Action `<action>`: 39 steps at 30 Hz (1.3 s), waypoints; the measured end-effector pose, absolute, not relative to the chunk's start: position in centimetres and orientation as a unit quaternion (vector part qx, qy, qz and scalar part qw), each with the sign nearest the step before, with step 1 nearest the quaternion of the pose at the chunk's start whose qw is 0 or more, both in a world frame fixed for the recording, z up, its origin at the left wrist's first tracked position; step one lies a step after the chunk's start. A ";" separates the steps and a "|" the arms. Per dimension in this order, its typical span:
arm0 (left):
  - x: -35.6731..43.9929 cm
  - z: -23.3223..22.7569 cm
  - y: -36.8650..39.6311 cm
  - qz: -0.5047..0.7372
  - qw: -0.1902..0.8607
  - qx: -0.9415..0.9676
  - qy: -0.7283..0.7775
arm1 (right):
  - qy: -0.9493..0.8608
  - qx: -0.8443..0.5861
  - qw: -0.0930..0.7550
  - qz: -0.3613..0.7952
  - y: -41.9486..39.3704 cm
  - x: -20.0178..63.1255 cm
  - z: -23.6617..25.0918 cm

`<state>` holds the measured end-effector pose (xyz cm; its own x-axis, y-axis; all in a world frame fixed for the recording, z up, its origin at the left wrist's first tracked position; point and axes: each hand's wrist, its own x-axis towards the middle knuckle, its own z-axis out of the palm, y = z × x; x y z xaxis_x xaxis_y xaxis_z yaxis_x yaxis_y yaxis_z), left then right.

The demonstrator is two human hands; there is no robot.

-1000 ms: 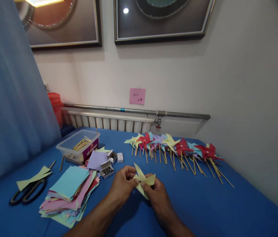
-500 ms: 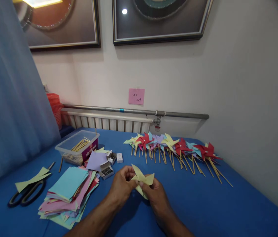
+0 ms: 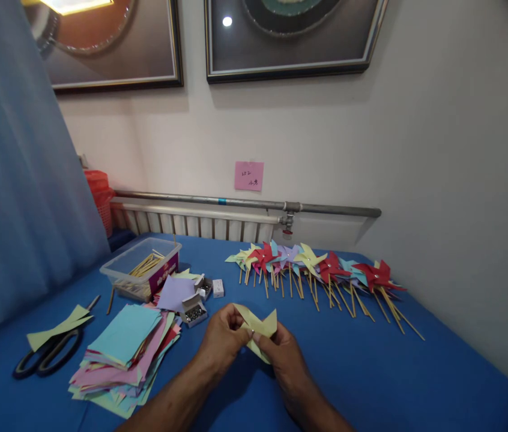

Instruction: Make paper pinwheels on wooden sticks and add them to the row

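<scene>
Between my two hands is a pale yellow paper pinwheel (image 3: 262,327), its blades folded in toward the middle. My left hand (image 3: 223,333) grips its left side, thumb near the centre. On the other side my right hand (image 3: 283,354) pinches it, thumb also by the centre. A small shiny pin head (image 3: 253,332) shows between the thumbs. No stick is visible on this pinwheel. Just left of my hands stand open small boxes of metal pins (image 3: 194,313), with a closed white box (image 3: 218,288) beside them.
Finished pinwheels (image 3: 310,259) on sticks lie in a row at the back right. A clear plastic tub (image 3: 139,264) holds wooden sticks. Coloured paper sheets (image 3: 123,336) are stacked at left, near black-handled scissors (image 3: 58,348) under a yellow paper scrap (image 3: 60,327). A blue curtain (image 3: 24,168) hangs left.
The pinwheel has turned a little in my fingers, its upper blade now tilting further left. A shiny pin head now shows at its centre. Both hands have stayed nearly in place.
</scene>
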<state>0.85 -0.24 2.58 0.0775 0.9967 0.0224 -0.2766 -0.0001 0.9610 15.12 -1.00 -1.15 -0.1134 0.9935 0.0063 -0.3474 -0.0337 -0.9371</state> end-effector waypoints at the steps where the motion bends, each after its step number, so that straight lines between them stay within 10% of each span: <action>1: 0.9 2.6 -0.2 0.548 0.583 0.445 0.402 | -0.429 -0.373 0.546 0.616 -1.0 15.1 -1.1; 39: 0.6 2.7 -0.2 0.516 0.590 0.446 0.432 | -0.439 -0.440 0.553 0.554 0.9 15.6 -4.0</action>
<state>0.61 -0.15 2.65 0.0937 0.9944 -0.0498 -0.2225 0.0696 0.9724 15.63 0.87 -3.97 -0.0004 1.0000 -0.0015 -0.2273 -0.0016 -0.9738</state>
